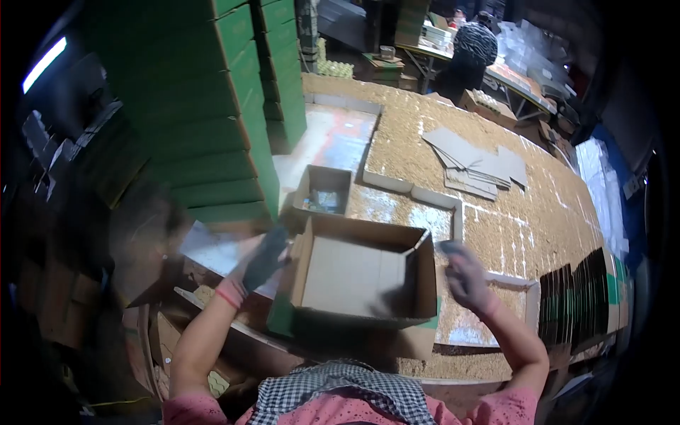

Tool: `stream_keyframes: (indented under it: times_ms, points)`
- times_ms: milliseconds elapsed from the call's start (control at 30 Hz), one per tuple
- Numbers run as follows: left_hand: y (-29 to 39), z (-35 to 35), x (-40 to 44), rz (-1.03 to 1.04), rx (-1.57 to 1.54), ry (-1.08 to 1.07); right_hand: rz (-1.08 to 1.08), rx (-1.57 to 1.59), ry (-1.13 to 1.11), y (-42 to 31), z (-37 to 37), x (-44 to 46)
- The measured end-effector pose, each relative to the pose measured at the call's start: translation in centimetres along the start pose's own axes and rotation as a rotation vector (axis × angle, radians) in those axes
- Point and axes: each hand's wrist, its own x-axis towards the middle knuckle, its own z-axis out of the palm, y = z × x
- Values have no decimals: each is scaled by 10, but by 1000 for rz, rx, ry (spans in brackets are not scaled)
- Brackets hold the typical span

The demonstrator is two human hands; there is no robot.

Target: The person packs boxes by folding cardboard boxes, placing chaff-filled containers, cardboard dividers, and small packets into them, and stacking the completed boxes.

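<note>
An open rectangular box of brown cardboard with pale inner bottom (pixel 358 278) stands near the front edge of the bench (pixel 329 134), directly before the person. Green parts are visible low at its sides; I cannot tell if they belong to it or to another box underneath.

The left hand (pixel 263 261), in a dark grey glove with pink cuff, is at the left wall of this box. Its fingers are stretched and released, but the blur does not permit to say if they touch the cardboard. The right hand (pixel 467 278), in a greyish glove, is in the air beside the right wall, apart from it. Its fingers are bent; whether they grasp something, I cannot tell.

Just beyond the open box there is a small square cardboard box (pixel 330 177) with some bluish contents, not clear. Toward the left edge of the bench rise tall stacks of green cardboard boxes (pixel 205 120). A layer of tan loose grains (pixel 418 145) covers much of the bench, and on it, toward the far right corner, lie flat grey cardboard sheets (pixel 476 164). At the right edge, a row of folded brown and green cardboard pieces (pixel 577 301) stands upright. Farther behind, a person in dark patterned clothing (pixel 474 48) is beside another bench (pixel 530 92).
</note>
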Motion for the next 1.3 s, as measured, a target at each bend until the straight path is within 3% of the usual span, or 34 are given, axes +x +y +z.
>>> stream_keyframes:
  times_ms: [67,100,133,200,267,300,333,400,433,500,533,567,600,633,700,733,767,800,833,867,933,1000,1033,1067,1100,1133,1167,1233,1267,1300]
  points:
    - [30,26,-15,-657,-105,-81,-17,-367,-128,31,23,-26]
    - [-29,22,-31,-463,410,-135,-6,5,-98,32,58,-32]
    - [-84,16,-41,-252,923,-187,58,7,-8,28,98,-30]
    - [11,96,-23,-520,876,-36,117,-115,-4,27,122,-37]
    - [-42,77,-31,-404,963,-77,263,-363,56,32,145,-38]
    - [-11,82,-28,-402,1036,-102,481,-120,217,40,154,-53]
    - [-31,73,-31,-343,1125,-82,692,134,365,48,157,-68]
    - [-23,60,-28,-324,1059,-121,822,699,242,9,155,-63]
    - [-16,56,-24,-303,1068,-109,799,694,251,15,161,-63]
    - [-2,54,-16,-480,698,-209,952,900,370,31,167,-63]
    - [35,59,1,-284,614,-196,1002,988,426,18,144,-40]
    - [31,43,26,-59,705,-256,926,996,492,14,119,-19]
    - [32,34,59,237,731,-150,798,990,554,9,88,11]
    - [106,32,82,568,652,-111,667,987,604,1,53,44]
    - [173,-23,138,418,473,-132,378,989,659,-27,-24,127]
    - [221,-47,149,533,493,-6,242,1002,659,-44,-60,173]
    - [276,-74,152,841,704,197,100,1031,643,-64,-97,224]
    - [328,-110,153,1210,1167,554,-14,1063,613,-83,-125,269]
    - [377,-152,159,1404,1510,941,-105,1103,577,-103,-149,314]
    - [415,-185,159,1269,1509,1230,-178,1138,532,-124,-167,359]
    - [447,-254,151,1082,1240,458,-255,1197,436,-159,-182,430]
    - [450,-280,149,995,1558,419,-284,1225,370,-168,-190,490]
    - [451,-284,147,996,1570,434,-370,1210,31,-158,-188,517]
    - [452,-249,133,822,1187,546,-447,1171,-308,-150,-187,539]
    - [448,-240,130,727,997,600,-234,1183,-164,-170,-163,545]
    - [443,-230,127,647,796,660,-240,1179,-187,-165,-157,568]
    - [436,-236,128,783,780,636,-172,1222,-406,-164,-140,589]
    - [423,-246,138,1061,769,631,-136,1075,-77,-179,-110,596]
    - [423,-249,141,1049,761,660,-97,985,78,-199,-86,593]
    - [428,-252,143,1030,748,660,-27,974,69,-208,-82,588]
